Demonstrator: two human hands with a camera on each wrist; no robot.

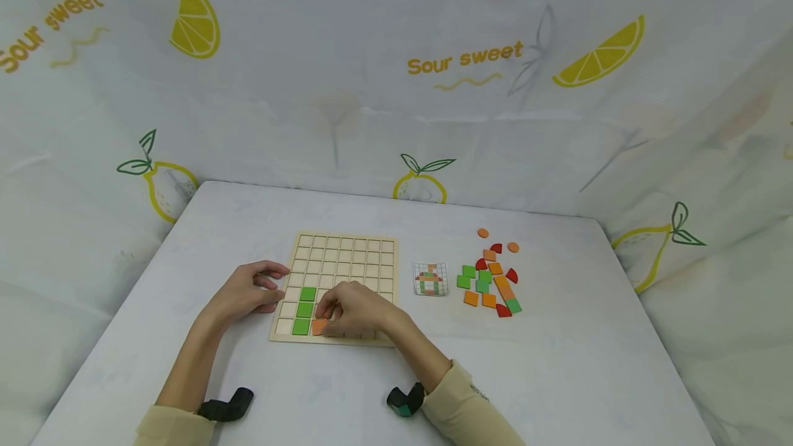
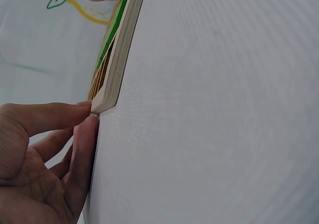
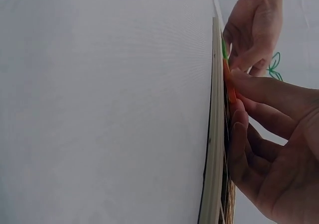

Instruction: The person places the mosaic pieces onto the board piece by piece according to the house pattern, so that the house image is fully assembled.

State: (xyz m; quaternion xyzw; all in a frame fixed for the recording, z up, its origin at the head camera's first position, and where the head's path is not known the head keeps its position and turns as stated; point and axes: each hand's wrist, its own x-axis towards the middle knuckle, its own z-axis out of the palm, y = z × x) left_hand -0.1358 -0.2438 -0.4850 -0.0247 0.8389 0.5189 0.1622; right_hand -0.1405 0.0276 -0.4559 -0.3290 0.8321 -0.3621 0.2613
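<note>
A wooden grid board (image 1: 372,248) lies on the table with three green square tiles (image 1: 304,310) stacked in one column near its left side. My right hand (image 1: 356,308) is over the board's lower part and pinches an orange square tile (image 3: 230,82) between thumb and fingertips. That tile (image 1: 319,327) lies beside the lowest green one, partly covered by the hand. At the board's left edge rests my left hand (image 1: 250,288), its thumb and fingertips touching the rim. In the left wrist view, the thumb of my left hand (image 2: 45,159) meets the board's corner (image 2: 107,102).
Right of the board lies a small pattern card (image 1: 430,279). Farther right are scattered loose pieces: several green squares (image 1: 464,281), orange squares (image 1: 471,299), red quarter-circles (image 1: 511,275) and orange discs (image 1: 483,232). A lemon-printed cloth (image 1: 372,88) hangs behind the table.
</note>
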